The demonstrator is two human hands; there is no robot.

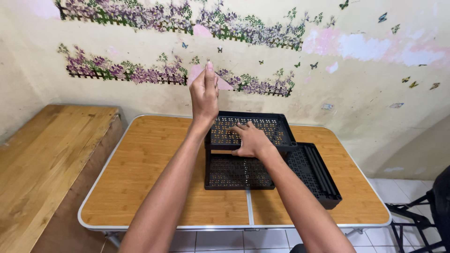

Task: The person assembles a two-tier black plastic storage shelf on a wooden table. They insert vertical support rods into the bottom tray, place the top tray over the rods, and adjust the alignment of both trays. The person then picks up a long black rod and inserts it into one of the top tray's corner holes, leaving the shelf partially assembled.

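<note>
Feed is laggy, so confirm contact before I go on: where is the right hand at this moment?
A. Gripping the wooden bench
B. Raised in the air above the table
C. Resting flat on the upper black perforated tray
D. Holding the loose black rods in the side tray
C: the right hand lies palm down on the upper black perforated tray, while the left hand is the one raised in the air.
</note>
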